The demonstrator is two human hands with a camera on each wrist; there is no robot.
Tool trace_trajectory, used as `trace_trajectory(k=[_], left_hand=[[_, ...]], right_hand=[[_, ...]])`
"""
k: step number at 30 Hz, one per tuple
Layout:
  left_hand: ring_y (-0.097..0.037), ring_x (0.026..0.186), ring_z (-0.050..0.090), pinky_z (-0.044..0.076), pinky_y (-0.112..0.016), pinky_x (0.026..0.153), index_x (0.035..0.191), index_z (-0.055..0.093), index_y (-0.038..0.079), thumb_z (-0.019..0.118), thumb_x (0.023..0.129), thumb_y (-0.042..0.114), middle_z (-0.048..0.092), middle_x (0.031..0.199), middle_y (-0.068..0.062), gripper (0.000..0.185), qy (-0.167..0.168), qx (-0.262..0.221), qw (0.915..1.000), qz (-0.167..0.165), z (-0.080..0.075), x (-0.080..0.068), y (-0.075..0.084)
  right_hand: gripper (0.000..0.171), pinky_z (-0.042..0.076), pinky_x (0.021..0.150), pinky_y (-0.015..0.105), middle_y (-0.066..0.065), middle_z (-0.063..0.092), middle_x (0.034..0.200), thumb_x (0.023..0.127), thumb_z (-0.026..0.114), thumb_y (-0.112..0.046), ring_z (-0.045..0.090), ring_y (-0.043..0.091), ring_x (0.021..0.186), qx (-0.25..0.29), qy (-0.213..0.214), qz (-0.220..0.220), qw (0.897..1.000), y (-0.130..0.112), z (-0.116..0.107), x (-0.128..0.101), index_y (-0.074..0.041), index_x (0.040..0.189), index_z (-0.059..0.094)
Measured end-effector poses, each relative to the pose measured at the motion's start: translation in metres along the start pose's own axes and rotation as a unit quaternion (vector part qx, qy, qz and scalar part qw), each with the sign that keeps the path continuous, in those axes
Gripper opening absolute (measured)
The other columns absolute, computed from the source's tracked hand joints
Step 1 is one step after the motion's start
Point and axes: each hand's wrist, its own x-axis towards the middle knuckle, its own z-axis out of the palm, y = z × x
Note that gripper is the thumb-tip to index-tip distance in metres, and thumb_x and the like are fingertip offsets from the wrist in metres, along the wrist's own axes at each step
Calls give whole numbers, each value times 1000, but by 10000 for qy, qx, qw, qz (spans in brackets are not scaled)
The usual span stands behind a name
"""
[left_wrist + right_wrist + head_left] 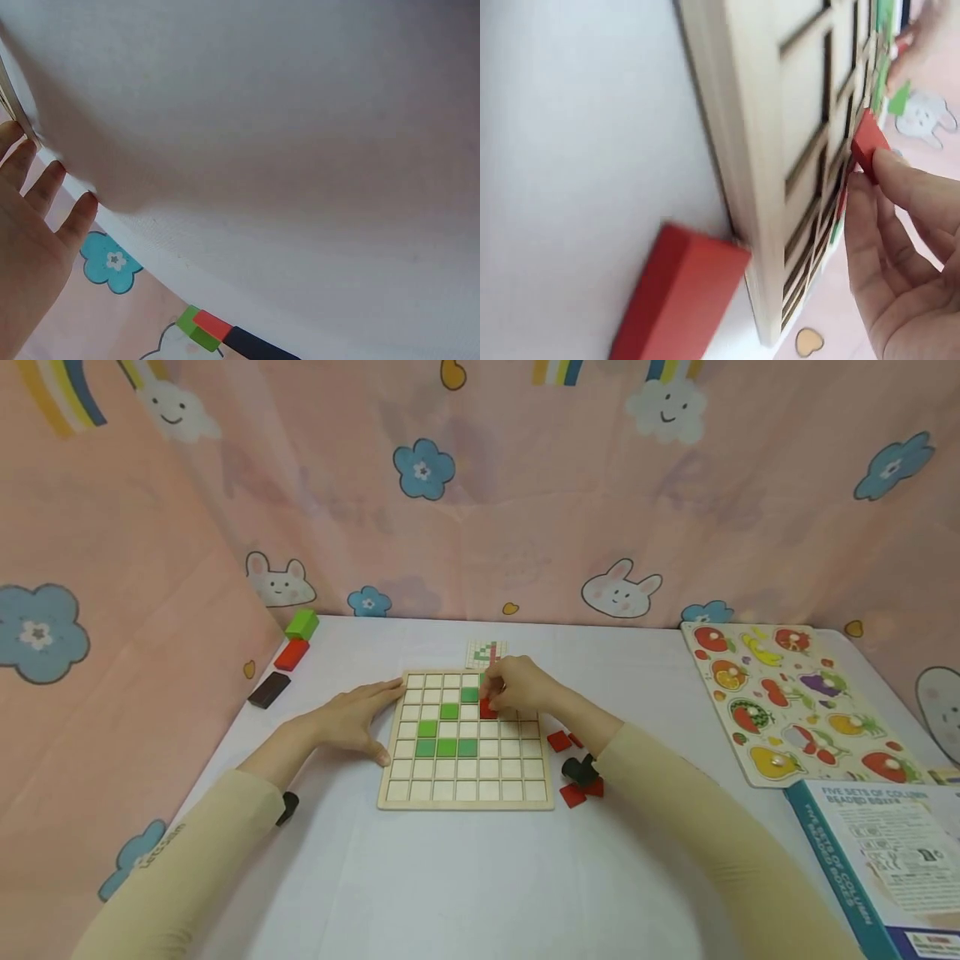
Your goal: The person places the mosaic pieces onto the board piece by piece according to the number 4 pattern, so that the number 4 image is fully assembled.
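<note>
A wooden grid board [465, 791] lies on the white table, with several green tiles [446, 747] seated in its squares. My left hand [348, 720] rests along the board's left edge, fingers extended; the left wrist view shows the fingers [49, 184] spread beside the rim. Over the board's upper right, my right hand [521, 683] pinches a red tile [868, 144] between thumb and fingers. Just below those fingertips, red [487, 710] shows at a grid square. The hand partly hides the squares there. Several loose red tiles [573, 795] lie right of the board, under the right forearm.
A small pattern card [480, 652] lies behind the board. Green [302, 624], red [292, 654] and black [270, 690] blocks line the table's left edge. A fruit puzzle board [795, 710] and a printed box [885, 852] are at the right.
</note>
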Motion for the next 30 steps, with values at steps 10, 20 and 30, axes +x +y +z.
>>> trace_trajectory(k=[10, 20, 30], left_hand=[[-42, 153, 18, 22, -72, 116, 159, 22, 15, 86, 65, 53, 15, 169, -7, 120, -26, 9, 10000, -13, 0, 0, 1], [-41, 154, 17, 21, -72, 116, 159, 20, 16, 86, 65, 51, 13, 169, -6, 120, -49, -9, 10000, -47, 0, 0, 1], [-42, 153, 18, 22, -72, 115, 159, 21, 15, 86, 65, 51, 14, 169, -7, 119, -28, 10, 10000, -11, -1, 1, 0]], right_hand=[[13, 50, 76, 27, 1, 72, 89, 84, 76, -9, 61, 15, 83, -591, -108, 161, 9981, -4, 2, -3, -13, 96, 75], [8, 50, 75, 26, 1, 69, 86, 84, 77, -15, 60, 15, 82, -311, -696, 108, 9970, 36, -32, -28, -14, 90, 71], [17, 49, 79, 28, 2, 70, 92, 79, 81, -17, 59, 16, 86, 236, -1708, 717, 9824, 61, -47, -54, -16, 95, 75]])
